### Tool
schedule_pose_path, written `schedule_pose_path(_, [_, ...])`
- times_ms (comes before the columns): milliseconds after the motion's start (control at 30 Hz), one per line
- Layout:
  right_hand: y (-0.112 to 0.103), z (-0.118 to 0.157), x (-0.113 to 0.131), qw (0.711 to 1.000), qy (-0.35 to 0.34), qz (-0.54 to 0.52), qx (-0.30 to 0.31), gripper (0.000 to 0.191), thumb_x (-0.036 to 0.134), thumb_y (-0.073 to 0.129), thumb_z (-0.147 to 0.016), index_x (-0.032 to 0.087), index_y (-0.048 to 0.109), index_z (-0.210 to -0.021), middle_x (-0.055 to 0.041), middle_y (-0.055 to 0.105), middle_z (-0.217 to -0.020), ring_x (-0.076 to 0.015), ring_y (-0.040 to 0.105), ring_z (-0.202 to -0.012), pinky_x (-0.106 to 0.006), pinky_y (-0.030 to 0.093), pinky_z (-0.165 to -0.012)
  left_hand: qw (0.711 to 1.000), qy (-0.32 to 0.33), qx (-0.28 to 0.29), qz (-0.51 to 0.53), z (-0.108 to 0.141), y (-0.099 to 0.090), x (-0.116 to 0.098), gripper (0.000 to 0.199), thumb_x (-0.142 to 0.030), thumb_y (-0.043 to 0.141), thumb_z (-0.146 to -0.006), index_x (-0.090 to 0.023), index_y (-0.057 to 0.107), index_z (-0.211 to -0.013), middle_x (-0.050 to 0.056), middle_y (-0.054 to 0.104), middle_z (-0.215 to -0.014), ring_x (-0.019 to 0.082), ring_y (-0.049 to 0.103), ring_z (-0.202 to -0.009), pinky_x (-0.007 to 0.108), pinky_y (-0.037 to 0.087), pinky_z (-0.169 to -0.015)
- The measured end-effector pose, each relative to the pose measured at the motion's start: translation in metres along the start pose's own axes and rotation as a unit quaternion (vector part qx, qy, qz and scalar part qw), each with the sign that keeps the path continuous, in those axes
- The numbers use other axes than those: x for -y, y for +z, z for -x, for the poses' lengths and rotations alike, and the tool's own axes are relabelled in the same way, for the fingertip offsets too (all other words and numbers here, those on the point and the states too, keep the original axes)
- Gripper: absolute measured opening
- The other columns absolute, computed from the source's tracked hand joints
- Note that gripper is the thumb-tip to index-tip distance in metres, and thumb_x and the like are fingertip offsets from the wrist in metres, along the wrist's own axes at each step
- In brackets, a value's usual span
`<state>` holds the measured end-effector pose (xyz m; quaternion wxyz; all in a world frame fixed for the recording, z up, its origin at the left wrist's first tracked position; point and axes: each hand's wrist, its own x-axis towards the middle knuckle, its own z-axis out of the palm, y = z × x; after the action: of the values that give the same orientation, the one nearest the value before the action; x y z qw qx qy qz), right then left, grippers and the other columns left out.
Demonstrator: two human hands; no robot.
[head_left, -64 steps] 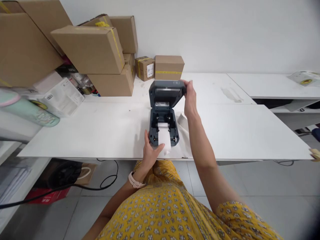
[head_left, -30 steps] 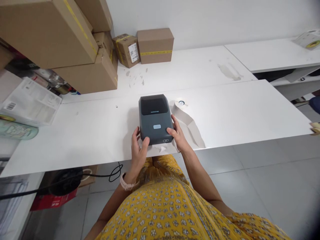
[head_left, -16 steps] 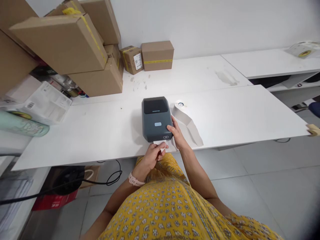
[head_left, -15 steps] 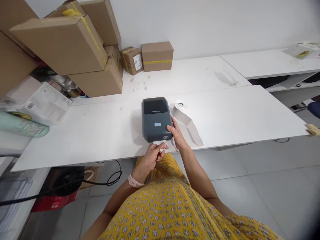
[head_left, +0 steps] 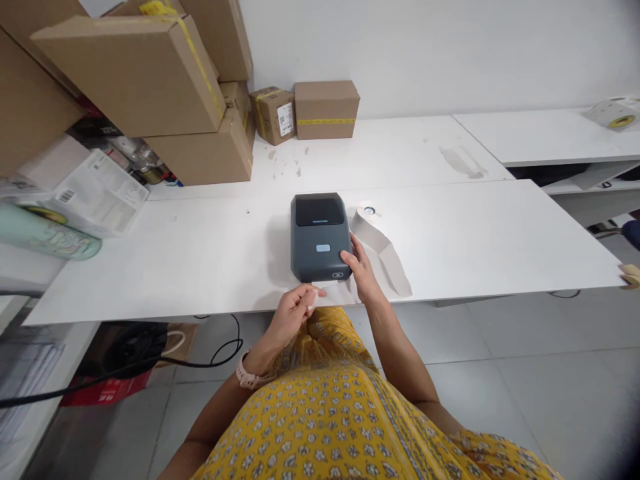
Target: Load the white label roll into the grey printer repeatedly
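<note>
A dark grey label printer (head_left: 320, 237) with a light button on top sits near the table's front edge. My left hand (head_left: 291, 313) is just below the printer's front left corner, its thumb and fingers pinching a bit of white label paper (head_left: 314, 298). Along the printer's right side, my right hand (head_left: 364, 272) grips the casing, thumb on top and fingers down the side. A label roll (head_left: 369, 212) stands to the right, with a loose strip of label paper (head_left: 385, 257) curling from it toward the table edge.
Cardboard boxes (head_left: 130, 77) are stacked at the back left, and two small boxes (head_left: 327, 110) stand against the wall. At the left lie a white carton (head_left: 100, 193) and a green bottle (head_left: 50, 230). A black cable (head_left: 200, 363) hangs below the table (head_left: 475, 240).
My left hand has moved left, away from the printer's front opening, still pinching the paper. My right hand stays on the printer. The whole view has shifted slightly.
</note>
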<state>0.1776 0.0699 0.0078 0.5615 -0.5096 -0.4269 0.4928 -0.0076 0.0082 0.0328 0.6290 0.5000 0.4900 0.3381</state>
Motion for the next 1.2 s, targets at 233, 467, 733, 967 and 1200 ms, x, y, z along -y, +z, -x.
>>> schedule_pose_path(233, [-0.002,0.068,0.050,0.978,-0.137,0.147,0.055,0.013,0.036,0.063,-0.094,0.030,0.075,-0.090,-0.0027,0.070,-0.089,-0.0206,0.063,-0.081,-0.039,0.053,-0.079,0.992,0.120,-0.042,-0.022,0.015,0.005,-0.033,0.069,-0.041,0.059,-0.094,-0.030,0.031,-0.157,-0.007,0.045,-0.060,0.011,0.040,-0.053,0.025,0.040,-0.053])
schedule_pose_path(467, [-0.013,0.085,0.056,0.987,-0.072,-0.022,0.145,0.016,0.039,0.067,-0.093,0.027,0.071,-0.083,-0.0001,0.065,-0.077,-0.0158,0.060,-0.067,-0.031,0.052,-0.060,0.996,0.043,0.075,0.037,0.002,0.029,-0.037,0.089,-0.042,0.068,-0.088,-0.028,0.019,-0.161,-0.009,0.056,-0.059,0.008,0.048,-0.045,0.021,0.047,-0.047])
schedule_pose_path(733, [-0.104,0.014,0.067,0.970,-0.171,0.068,-0.160,0.022,0.041,0.070,-0.089,0.025,0.061,-0.078,0.0020,0.058,-0.070,-0.0130,0.055,-0.062,-0.028,0.048,-0.059,0.992,0.125,0.004,0.000,-0.003,0.023,-0.045,0.069,-0.041,0.066,-0.090,-0.023,0.043,-0.152,-0.001,0.070,-0.069,0.011,0.059,-0.052,0.024,0.055,-0.053])
schedule_pose_path(967, [-0.192,-0.093,0.004,0.935,-0.003,0.210,-0.288,0.029,0.043,0.061,-0.082,0.022,0.053,-0.064,0.0057,0.047,-0.054,-0.0100,0.041,-0.054,-0.029,0.040,-0.058,0.960,0.192,-0.202,-0.028,-0.010,-0.007,-0.043,0.037,-0.038,0.067,-0.089,-0.019,0.070,-0.120,-0.004,0.066,-0.060,0.007,0.053,-0.048,0.021,0.049,-0.049])
schedule_pose_path(1200, [-0.177,-0.082,0.025,0.895,-0.087,0.358,-0.251,0.038,0.040,0.072,-0.076,0.021,0.068,-0.108,-0.0072,0.070,-0.101,-0.0215,0.061,-0.085,-0.045,0.048,-0.088,0.925,0.206,-0.307,-0.086,-0.022,-0.021,-0.025,0.032,-0.039,0.065,-0.089,-0.018,0.071,-0.112,0.000,0.069,-0.071,0.011,0.060,-0.060,0.023,0.050,-0.057])
